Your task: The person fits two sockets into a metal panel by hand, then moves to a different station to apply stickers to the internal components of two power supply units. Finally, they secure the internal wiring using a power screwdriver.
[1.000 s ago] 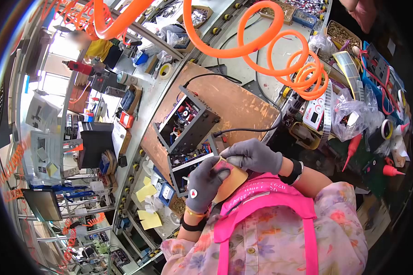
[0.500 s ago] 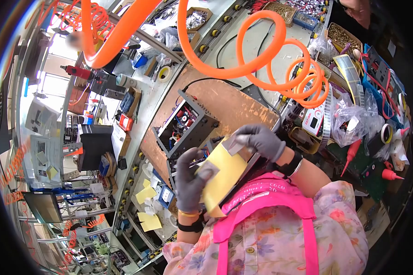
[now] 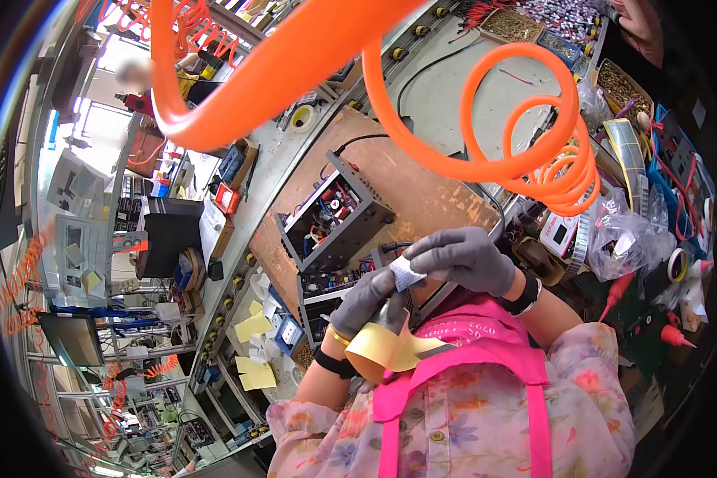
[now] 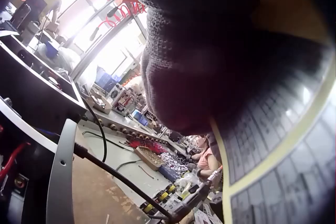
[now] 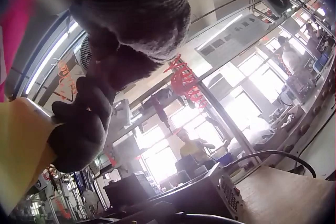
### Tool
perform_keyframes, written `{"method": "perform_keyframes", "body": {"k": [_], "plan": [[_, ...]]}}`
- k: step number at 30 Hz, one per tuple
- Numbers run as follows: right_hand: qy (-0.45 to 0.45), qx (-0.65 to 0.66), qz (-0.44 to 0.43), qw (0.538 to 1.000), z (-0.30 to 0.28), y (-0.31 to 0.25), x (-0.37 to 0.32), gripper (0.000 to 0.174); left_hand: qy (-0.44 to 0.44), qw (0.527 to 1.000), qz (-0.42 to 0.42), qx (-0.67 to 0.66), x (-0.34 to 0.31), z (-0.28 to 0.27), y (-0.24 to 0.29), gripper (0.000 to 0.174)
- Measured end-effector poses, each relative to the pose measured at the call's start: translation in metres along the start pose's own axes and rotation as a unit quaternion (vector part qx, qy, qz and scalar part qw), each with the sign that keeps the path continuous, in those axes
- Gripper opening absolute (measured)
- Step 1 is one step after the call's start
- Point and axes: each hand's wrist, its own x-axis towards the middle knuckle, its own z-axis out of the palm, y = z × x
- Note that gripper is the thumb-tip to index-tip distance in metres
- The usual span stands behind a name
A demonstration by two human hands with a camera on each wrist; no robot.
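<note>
Both hands wear grey gloves and meet in front of the chest. The left hand (image 3: 363, 304) grips a yellow-backed sheet of labels (image 3: 384, 350), which curls down toward the pink apron. In the left wrist view, rows of printed labels (image 4: 268, 166) show on the sheet's other face. The right hand (image 3: 472, 260) pinches a small silvery label (image 3: 406, 273) at its fingertips, right beside the left fingers. Just beyond the hands, an open black case with circuit boards (image 3: 327, 285) stands partly hidden by them. A second open case (image 3: 334, 213) stands behind it.
Both cases stand on a worn brown board (image 3: 430, 191). An orange coiled hose (image 3: 486, 159) hangs across the view above the bench. Yellow paper pieces (image 3: 253, 328) lie at the left. Plastic bags (image 3: 621, 239) and red-tipped bottles (image 3: 677, 336) crowd the right side.
The sheet was folded in the hands, then spread out between them, and now curls below the left hand. The right hand has drawn in close to the left, with the silvery label at its fingertips.
</note>
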Motion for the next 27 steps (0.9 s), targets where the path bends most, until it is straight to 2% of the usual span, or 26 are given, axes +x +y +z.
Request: {"method": "perform_keyframes", "body": {"k": [3,4,6,7,8,9,11,12,18,19,21,22,25,26,27], "plan": [[-0.024,-0.089,-0.051,0.994,-0.003,0.005,0.001,0.028,0.097,0.993,-0.053,0.045,0.001,-0.011,0.004,0.033],[0.004,-0.152,-0.032,0.988,-0.004,0.013,0.000,0.029,0.111,0.993,-0.039,0.031,-0.001,-0.005,0.011,0.026],[0.079,-0.116,0.152,0.978,-0.005,0.026,-0.005,0.028,0.130,0.986,-0.026,0.104,0.000,-0.012,0.016,0.026],[0.116,-0.096,0.243,0.958,-0.003,0.036,-0.009,0.028,0.140,0.980,-0.021,0.140,0.000,-0.015,0.017,0.026],[0.110,-0.039,0.210,0.971,0.001,0.062,-0.018,0.036,0.154,0.976,-0.010,0.152,0.004,-0.015,0.016,0.026],[0.091,0.039,0.279,0.955,0.003,0.061,-0.014,0.033,0.156,0.977,-0.003,0.148,0.008,-0.014,0.015,0.023],[0.054,0.194,0.410,0.890,0.012,0.056,-0.005,0.029,0.159,0.977,0.007,0.141,0.016,-0.014,0.012,0.018],[0.046,0.236,0.425,0.873,0.015,0.056,-0.004,0.033,0.150,0.975,-0.003,0.163,0.019,-0.019,0.010,0.016],[0.128,0.239,0.355,0.895,0.035,0.107,-0.019,0.021,0.186,0.957,-0.038,0.218,0.031,-0.020,0.020,0.022],[0.186,0.244,0.327,0.894,0.039,0.115,-0.020,0.020,0.196,0.953,-0.045,0.225,0.032,-0.020,0.022,0.024],[0.300,0.249,0.263,0.883,0.042,0.127,-0.020,0.019,0.225,0.943,-0.005,0.245,0.035,-0.047,0.015,0.029],[0.282,0.201,0.326,0.880,0.030,0.119,-0.020,0.018,0.192,0.950,0.050,0.240,0.039,-0.061,0.017,0.031],[0.308,0.290,0.308,0.852,0.025,0.134,-0.021,0.015,0.259,0.948,0.064,0.174,0.069,-0.116,0.005,0.044],[0.318,0.336,0.310,0.830,0.026,0.138,-0.021,0.011,0.274,0.946,0.064,0.163,0.079,-0.131,0.002,0.047],[0.303,0.358,0.283,0.837,0.026,0.149,-0.025,0.010,0.292,0.938,0.078,0.169,0.091,-0.144,-0.004,0.044]]}}
